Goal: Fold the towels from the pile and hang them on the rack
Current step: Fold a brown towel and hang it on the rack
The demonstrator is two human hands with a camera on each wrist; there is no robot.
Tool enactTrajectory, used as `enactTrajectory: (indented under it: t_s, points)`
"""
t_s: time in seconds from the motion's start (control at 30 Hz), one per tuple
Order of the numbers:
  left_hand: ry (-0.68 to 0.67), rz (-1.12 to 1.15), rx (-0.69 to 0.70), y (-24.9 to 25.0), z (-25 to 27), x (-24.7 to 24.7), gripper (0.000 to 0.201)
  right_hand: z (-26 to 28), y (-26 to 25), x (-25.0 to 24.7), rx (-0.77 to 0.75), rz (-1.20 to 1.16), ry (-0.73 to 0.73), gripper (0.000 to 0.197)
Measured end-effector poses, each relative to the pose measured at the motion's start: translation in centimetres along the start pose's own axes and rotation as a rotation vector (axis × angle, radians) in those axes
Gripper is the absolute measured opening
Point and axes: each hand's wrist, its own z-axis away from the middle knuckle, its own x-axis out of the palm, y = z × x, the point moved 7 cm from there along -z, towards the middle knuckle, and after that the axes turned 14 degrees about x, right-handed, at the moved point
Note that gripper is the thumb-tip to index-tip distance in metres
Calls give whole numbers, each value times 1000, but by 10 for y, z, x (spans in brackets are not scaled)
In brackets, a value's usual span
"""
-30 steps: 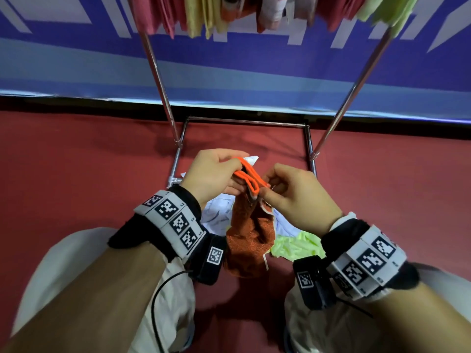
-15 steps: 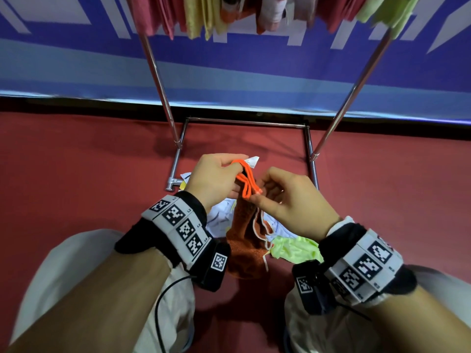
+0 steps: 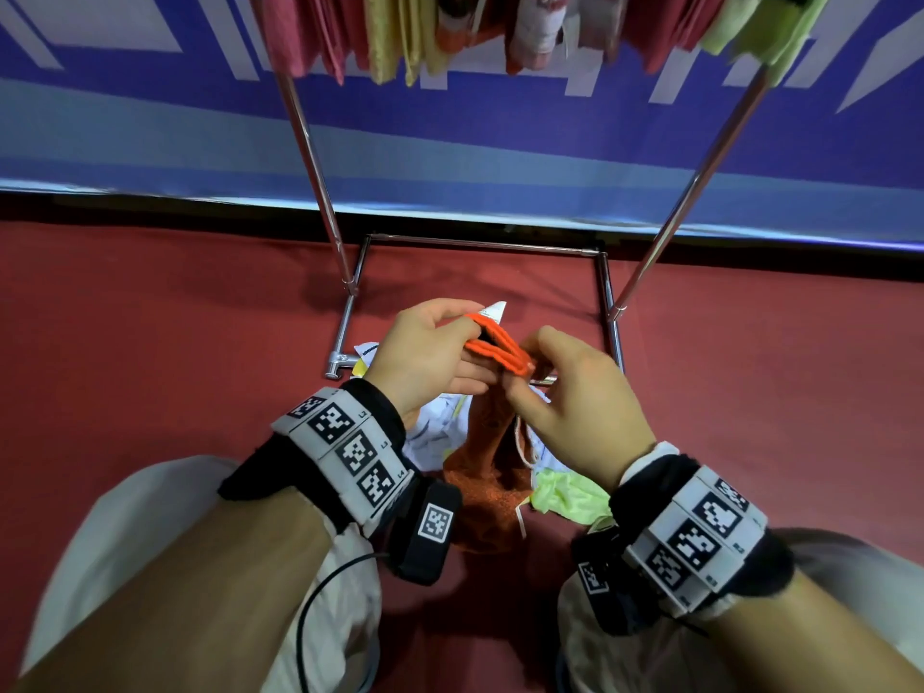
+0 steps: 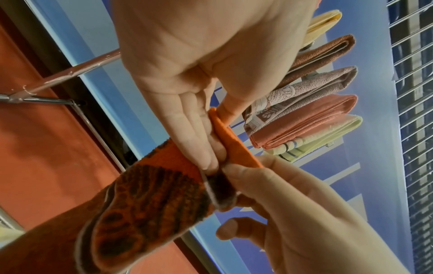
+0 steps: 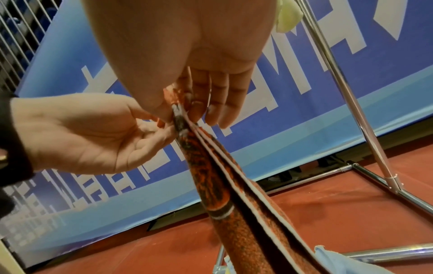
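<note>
An orange towel (image 3: 487, 457) with a dark pattern hangs folded in layers between my hands, above the pile (image 3: 440, 427) of white and lime cloths on the floor. My left hand (image 3: 430, 352) pinches one end of its bright orange top edge (image 3: 495, 345) between thumb and fingers. My right hand (image 3: 565, 392) pinches the other end of that edge. The left wrist view shows the towel (image 4: 150, 200) clamped by my left fingers (image 4: 199, 133). In the right wrist view the towel (image 5: 234, 194) drops in several layers from my right fingertips (image 5: 199, 111). The metal rack (image 3: 310, 157) stands just beyond.
Folded towels (image 3: 500, 27) in pink, yellow, white and green hang along the rack's top bar. The rack's base frame (image 3: 480, 245) lies on the red floor around the pile. A blue banner wall (image 3: 150, 132) runs behind. My knees (image 3: 165, 517) sit at the bottom of the head view.
Both hands have shifted slightly along the towel's top edge and drawn its layers closer together. The towel hangs in much the same place.
</note>
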Motion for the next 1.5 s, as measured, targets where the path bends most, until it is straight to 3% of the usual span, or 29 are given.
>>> enactTrajectory:
  t_s: [0.13, 0.27, 0.4, 0.47, 0.53, 0.67, 0.87, 1.0, 1.33, 1.5]
  points:
    - [11, -133, 74, 9, -3, -7, 20, -9, 13, -16, 124, -247, 64, 10]
    - [50, -245, 243, 20, -5, -19, 20, -14, 17, -20, 201, -516, -19, 12]
    - [-91, -184, 432, 39, -1, -13, 41, -15, 15, -22, 216, -659, -72, 19]
    - [-227, -161, 421, 39, 1, -8, 69, -16, 15, -23, 233, -734, -97, 16]
    - [-283, -174, 396, 35, 2, -5, 81, -15, 15, -25, 235, -783, -108, 13]
    - [-233, -181, 450, 40, 3, -5, 43, -15, 13, -30, 236, -847, -121, 13]
    - [-194, -151, 466, 43, 3, -6, 24, -15, 14, -36, 250, -871, -116, 13]
    - [-142, -206, 507, 45, 2, -10, 26, -16, 15, -39, 254, -889, -117, 14]
    - [-115, -73, 584, 71, 14, -6, 15, -15, 0, -53, 262, -871, -156, 12]
    - [-93, -75, 660, 107, 34, -8, 11, -6, -26, -76, 214, -866, -131, 28]
